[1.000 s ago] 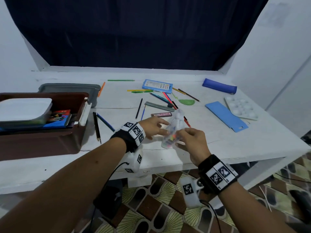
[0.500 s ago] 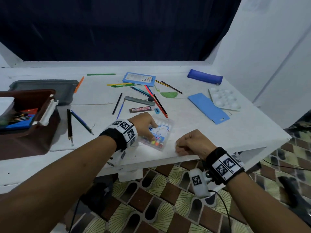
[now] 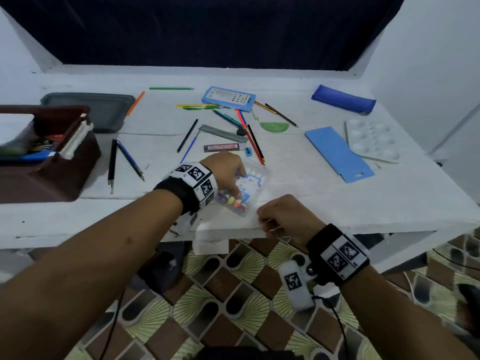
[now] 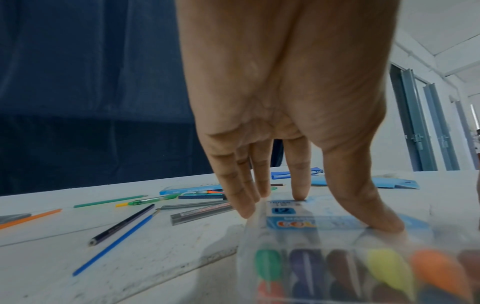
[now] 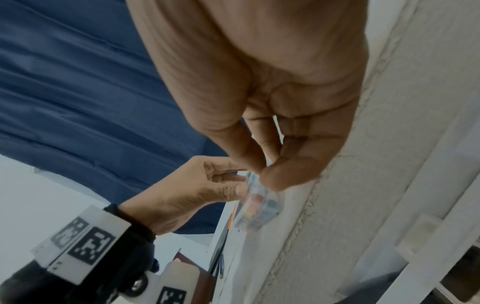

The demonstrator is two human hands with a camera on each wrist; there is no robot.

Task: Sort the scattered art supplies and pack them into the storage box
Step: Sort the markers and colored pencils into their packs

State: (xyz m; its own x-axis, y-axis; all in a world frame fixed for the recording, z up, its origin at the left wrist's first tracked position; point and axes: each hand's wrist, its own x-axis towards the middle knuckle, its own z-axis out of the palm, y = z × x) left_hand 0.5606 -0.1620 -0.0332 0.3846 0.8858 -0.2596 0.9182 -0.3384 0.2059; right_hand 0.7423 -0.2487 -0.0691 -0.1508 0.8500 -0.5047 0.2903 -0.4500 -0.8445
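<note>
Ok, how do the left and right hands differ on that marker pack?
The left hand lies on top of the marker pack, fingers straight, pressing it onto the table. The right hand is curled, pinching the pack's near corner. Both touch the same pack.

The see-through marker pack (image 3: 242,192) looks like shiny, smooth plastic, the white painted counter (image 3: 324,198) looks rough and scratched, the dark blue curtain (image 3: 207,29) at 12 o'clock looks like soft cloth, and the brown storage box (image 3: 52,167) at 9 o'clock looks like smooth plastic.
</note>
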